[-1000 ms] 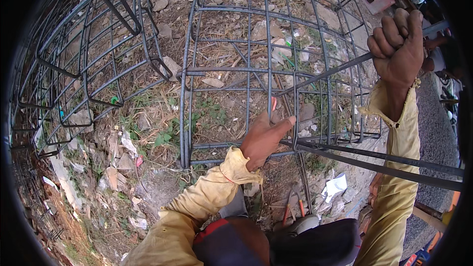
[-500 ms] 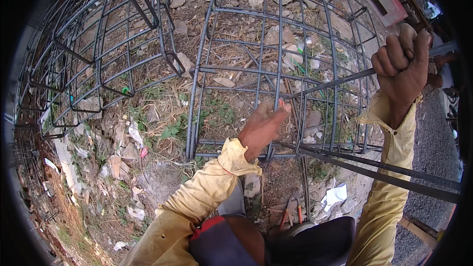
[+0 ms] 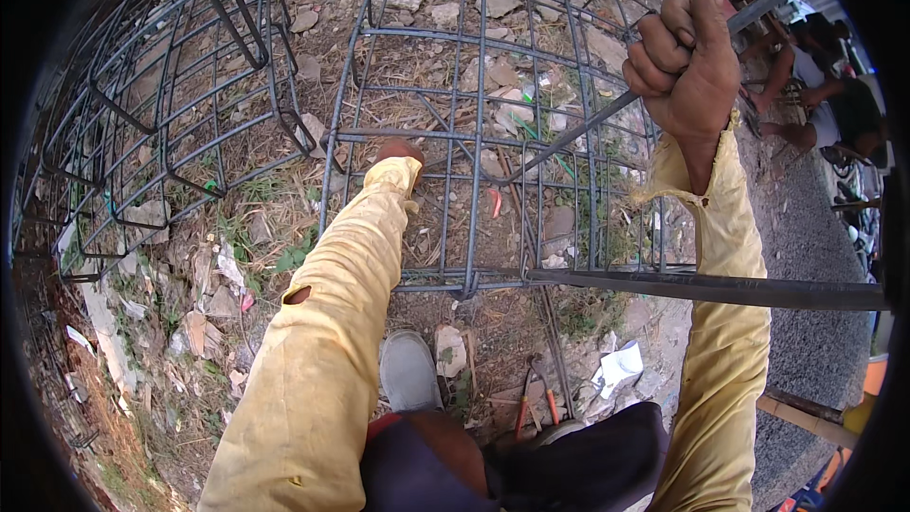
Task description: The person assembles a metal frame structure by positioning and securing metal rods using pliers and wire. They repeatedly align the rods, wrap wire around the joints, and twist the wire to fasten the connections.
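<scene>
Now, beyond the pliers (image 3: 523, 408) at five o'clock, our left hand (image 3: 398, 150) has moved to eleven, mostly hidden, so we cannot tell its opening or hold; the cage (image 3: 480, 95) stretches toward twelve. At two, our right hand (image 3: 687, 76) remains clenched around the bar (image 3: 597, 120).

I'm viewing by soft, even daylight; shadows on the ground (image 3: 237, 408) are faint. White paper (image 3: 618, 366) toward four o'clock glares palest. Fisheye distortion bows the steel bars (image 3: 121, 109) at ten o'clock; people (image 3: 799, 136) near the black rim at two look dim and soft.
</scene>
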Demonstrator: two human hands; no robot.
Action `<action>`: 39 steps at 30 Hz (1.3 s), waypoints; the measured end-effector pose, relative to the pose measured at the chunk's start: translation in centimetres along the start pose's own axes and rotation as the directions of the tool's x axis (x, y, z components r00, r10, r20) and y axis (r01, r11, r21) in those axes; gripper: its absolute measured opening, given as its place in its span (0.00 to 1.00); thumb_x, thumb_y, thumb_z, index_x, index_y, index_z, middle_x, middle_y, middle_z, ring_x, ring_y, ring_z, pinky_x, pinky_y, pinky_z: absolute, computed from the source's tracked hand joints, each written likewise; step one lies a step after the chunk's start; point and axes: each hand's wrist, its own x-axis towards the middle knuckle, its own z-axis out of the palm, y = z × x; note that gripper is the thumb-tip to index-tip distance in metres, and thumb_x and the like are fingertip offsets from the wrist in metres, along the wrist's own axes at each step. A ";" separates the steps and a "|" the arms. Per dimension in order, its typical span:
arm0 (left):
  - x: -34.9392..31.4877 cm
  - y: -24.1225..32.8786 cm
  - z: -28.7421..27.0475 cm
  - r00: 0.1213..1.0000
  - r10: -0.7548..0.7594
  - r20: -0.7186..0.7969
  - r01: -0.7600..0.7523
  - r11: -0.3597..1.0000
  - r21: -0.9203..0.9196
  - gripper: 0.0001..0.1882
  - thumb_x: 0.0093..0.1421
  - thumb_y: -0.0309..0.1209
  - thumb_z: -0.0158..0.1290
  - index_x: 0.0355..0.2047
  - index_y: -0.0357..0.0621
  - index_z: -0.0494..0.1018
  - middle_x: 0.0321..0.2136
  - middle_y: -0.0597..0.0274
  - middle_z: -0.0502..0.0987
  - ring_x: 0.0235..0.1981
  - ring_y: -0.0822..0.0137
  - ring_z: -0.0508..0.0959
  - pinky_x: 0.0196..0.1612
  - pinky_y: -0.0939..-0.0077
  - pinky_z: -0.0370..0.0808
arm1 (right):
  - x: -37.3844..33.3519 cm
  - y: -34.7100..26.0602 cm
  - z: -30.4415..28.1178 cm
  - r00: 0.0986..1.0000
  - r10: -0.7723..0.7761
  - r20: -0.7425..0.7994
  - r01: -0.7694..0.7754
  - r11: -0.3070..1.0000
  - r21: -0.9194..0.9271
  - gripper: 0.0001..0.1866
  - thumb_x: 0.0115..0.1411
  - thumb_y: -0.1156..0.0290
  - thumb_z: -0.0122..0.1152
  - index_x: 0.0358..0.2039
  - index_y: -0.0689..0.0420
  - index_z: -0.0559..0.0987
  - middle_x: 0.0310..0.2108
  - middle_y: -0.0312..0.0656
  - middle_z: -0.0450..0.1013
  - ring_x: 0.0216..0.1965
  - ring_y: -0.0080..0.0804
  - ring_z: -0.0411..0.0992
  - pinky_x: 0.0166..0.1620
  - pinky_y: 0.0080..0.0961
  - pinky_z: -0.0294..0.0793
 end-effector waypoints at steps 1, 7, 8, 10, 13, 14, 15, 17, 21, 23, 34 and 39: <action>0.1 -0.6 -0.3 1.000 -0.005 0.014 0.005 1.000 0.003 0.11 0.51 0.38 0.61 0.31 0.46 0.81 0.34 0.58 0.82 0.36 0.57 0.82 0.38 0.65 0.78 | 0.1 0.0 0.1 1.000 -0.003 0.013 0.003 1.000 -0.007 0.25 0.71 0.43 0.35 0.22 0.46 0.57 0.12 0.24 0.44 0.11 0.15 0.38 0.15 0.18 0.41; 2.5 -0.5 -3.6 0.997 0.073 0.029 -0.074 0.997 0.006 0.17 0.49 0.43 0.64 0.34 0.46 0.78 0.34 0.57 0.82 0.33 0.59 0.80 0.34 0.66 0.76 | 1.0 0.0 0.6 1.000 0.011 0.008 -0.010 0.999 -0.039 0.25 0.71 0.43 0.34 0.22 0.45 0.58 0.12 0.24 0.45 0.12 0.15 0.39 0.16 0.19 0.42; 3.0 -0.2 -3.9 0.996 0.089 0.026 -0.089 0.996 0.000 0.18 0.49 0.44 0.64 0.35 0.46 0.77 0.34 0.57 0.81 0.32 0.59 0.80 0.34 0.66 0.76 | 1.1 0.1 0.7 1.000 0.012 -0.006 -0.012 0.999 -0.044 0.25 0.71 0.43 0.34 0.22 0.45 0.58 0.12 0.24 0.45 0.12 0.15 0.39 0.16 0.19 0.42; 3.8 0.7 -4.0 0.994 0.106 0.006 -0.106 0.993 -0.044 0.21 0.49 0.45 0.65 0.36 0.45 0.76 0.34 0.56 0.81 0.31 0.59 0.79 0.33 0.66 0.75 | 1.5 0.4 0.4 1.000 0.003 0.029 -0.002 0.999 -0.040 0.25 0.71 0.43 0.34 0.22 0.45 0.58 0.12 0.23 0.45 0.12 0.15 0.39 0.16 0.18 0.43; 7.0 0.7 -1.5 0.998 -0.053 -0.022 0.039 0.911 -0.411 0.20 0.51 0.44 0.63 0.38 0.44 0.76 0.36 0.56 0.81 0.34 0.59 0.80 0.35 0.65 0.76 | 2.0 0.6 0.3 0.998 -0.002 0.057 0.004 0.999 -0.034 0.24 0.71 0.43 0.34 0.23 0.45 0.59 0.12 0.23 0.46 0.12 0.15 0.39 0.16 0.18 0.44; 9.0 1.1 0.0 0.989 -0.148 -0.020 0.106 0.792 -0.602 0.17 0.54 0.41 0.59 0.39 0.43 0.77 0.37 0.57 0.81 0.37 0.58 0.80 0.38 0.64 0.77 | 2.1 0.5 0.4 0.998 -0.006 0.061 0.008 1.000 -0.029 0.24 0.71 0.43 0.34 0.23 0.45 0.59 0.12 0.23 0.46 0.12 0.15 0.39 0.16 0.18 0.45; 10.7 -0.6 1.8 0.961 -0.275 0.012 0.193 0.640 -0.744 0.15 0.56 0.37 0.56 0.39 0.42 0.78 0.39 0.57 0.82 0.41 0.58 0.81 0.41 0.63 0.77 | 2.4 0.8 0.6 0.996 -0.018 0.085 0.016 1.000 0.022 0.24 0.72 0.44 0.34 0.24 0.46 0.59 0.12 0.23 0.46 0.11 0.14 0.40 0.17 0.18 0.45; 13.3 -3.6 3.9 0.941 -0.339 -0.018 0.185 0.555 -0.811 0.10 0.59 0.33 0.50 0.35 0.41 0.78 0.32 0.57 0.81 0.33 0.59 0.79 0.35 0.64 0.76 | 2.9 0.6 0.5 0.993 -0.040 0.112 0.033 0.998 0.061 0.24 0.72 0.45 0.35 0.24 0.46 0.59 0.12 0.23 0.46 0.11 0.14 0.40 0.17 0.18 0.45; 13.1 -3.2 2.6 0.976 -0.214 -0.047 0.145 0.790 -0.595 0.14 0.51 0.38 0.60 0.35 0.42 0.78 0.33 0.51 0.80 0.38 0.50 0.80 0.40 0.60 0.76 | 2.6 0.7 -1.1 0.989 -0.017 0.147 0.002 0.995 0.103 0.23 0.72 0.46 0.35 0.23 0.46 0.59 0.11 0.23 0.47 0.11 0.13 0.40 0.15 0.17 0.43; 11.8 -1.7 0.6 0.990 -0.143 -0.005 0.114 0.809 -0.577 0.22 0.43 0.43 0.68 0.35 0.43 0.79 0.36 0.48 0.80 0.44 0.46 0.79 0.45 0.57 0.76 | 2.3 0.5 -1.7 0.989 0.003 0.150 -0.020 0.993 0.112 0.23 0.72 0.46 0.34 0.23 0.46 0.59 0.11 0.23 0.47 0.11 0.13 0.40 0.15 0.17 0.43; 7.8 -2.9 -3.1 0.993 -0.119 -0.008 0.100 0.862 -0.497 0.42 0.34 0.58 0.71 0.43 0.40 0.74 0.40 0.45 0.78 0.44 0.47 0.78 0.47 0.57 0.75 | 2.2 0.4 -1.6 0.998 -0.022 0.061 0.019 0.999 0.050 0.23 0.73 0.48 0.36 0.23 0.47 0.60 0.11 0.24 0.48 0.10 0.14 0.40 0.15 0.17 0.44; 7.9 -3.2 -2.8 0.987 -0.162 -0.020 0.128 0.842 -0.525 0.43 0.34 0.60 0.70 0.44 0.41 0.73 0.40 0.46 0.78 0.44 0.49 0.78 0.48 0.58 0.76 | 0.9 0.3 -0.8 0.998 -0.036 -0.053 0.036 0.999 0.001 0.24 0.72 0.46 0.35 0.22 0.47 0.59 0.11 0.24 0.48 0.11 0.14 0.40 0.15 0.17 0.44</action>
